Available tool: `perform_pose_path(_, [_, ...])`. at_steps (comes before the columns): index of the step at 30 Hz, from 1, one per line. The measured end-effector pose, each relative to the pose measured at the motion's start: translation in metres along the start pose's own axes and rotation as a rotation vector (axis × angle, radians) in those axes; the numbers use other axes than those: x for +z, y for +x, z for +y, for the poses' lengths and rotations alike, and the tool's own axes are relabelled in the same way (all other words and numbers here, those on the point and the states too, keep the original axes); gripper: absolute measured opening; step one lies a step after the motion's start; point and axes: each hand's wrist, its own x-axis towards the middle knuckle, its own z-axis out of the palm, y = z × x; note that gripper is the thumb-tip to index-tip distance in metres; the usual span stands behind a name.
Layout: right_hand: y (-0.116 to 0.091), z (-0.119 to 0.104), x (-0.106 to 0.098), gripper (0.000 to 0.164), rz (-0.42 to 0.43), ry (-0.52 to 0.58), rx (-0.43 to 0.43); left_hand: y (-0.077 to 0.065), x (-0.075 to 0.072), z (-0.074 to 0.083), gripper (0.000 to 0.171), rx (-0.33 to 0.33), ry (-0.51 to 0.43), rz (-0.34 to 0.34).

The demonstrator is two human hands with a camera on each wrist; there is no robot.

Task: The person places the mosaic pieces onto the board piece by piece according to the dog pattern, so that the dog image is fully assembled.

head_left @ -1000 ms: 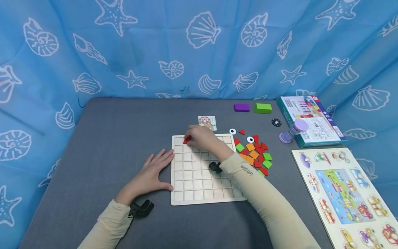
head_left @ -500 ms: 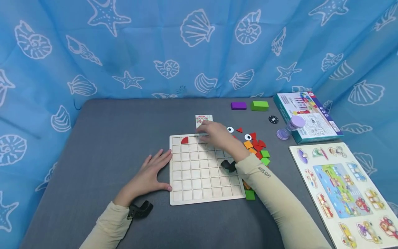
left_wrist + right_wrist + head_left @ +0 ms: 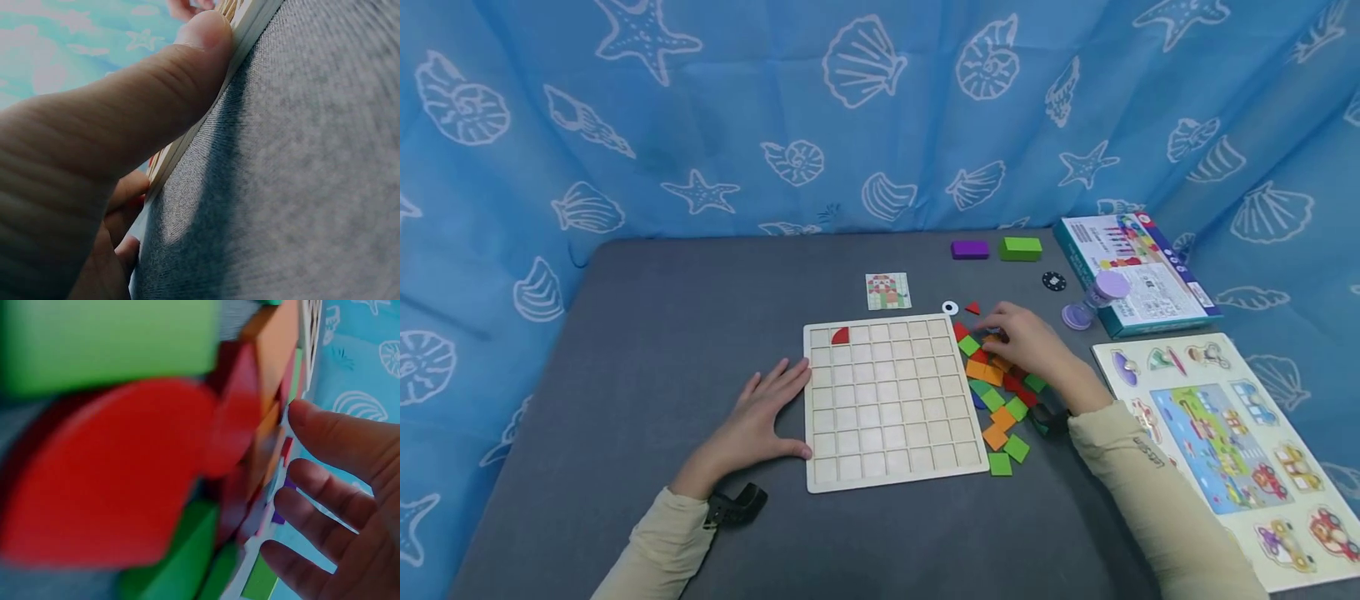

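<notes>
while the grid board (image 3: 895,412) is touched along its left edge by the spread, straight fingers of the left hand (image 3: 760,423), presumably against sliding, loose pieces (image 3: 992,401) are heaped beside its right edge, within reach of the right hand (image 3: 1032,341). a red quarter-circle (image 3: 841,336) is seated in the top row. parted right fingers, nothing pinched, are revealed by the right wrist view; from the head view this is obscured.

1. Right sleeve (image 3: 1172,504), at four o'clock from the head view's centre: dark lettering (image 3: 1150,452) along the forearm, apparently "LetsSlim", small and slightly uncertain.
2. Box (image 3: 1138,271), at three o'clock: printing on its top, too small to read.
3. Black disc (image 3: 1054,281), also near three o'clock: pale marks, illegible.
</notes>
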Motion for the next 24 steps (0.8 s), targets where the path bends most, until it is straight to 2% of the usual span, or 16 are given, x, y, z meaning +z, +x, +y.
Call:
perform_pose_path(11, [-0.005, 0.008, -0.001, 0.025, -0.058, -0.029, 0.024, -0.002, -0.002, -0.001, 0.108, -0.013, 0.007, 0.002])
perform_pose_path(20, [-0.004, 0.003, -0.003, 0.026, 0.012, -0.027, 0.068, 0.0, -0.003, 0.0, 0.108, -0.003, 0.003, 0.007])
perform_pose_path(24, [0.006, -0.013, -0.002, 0.026, 0.05, -0.022, 0.026, 0.0, -0.003, 0.001, 0.109, -0.009, 0.003, 0.003])
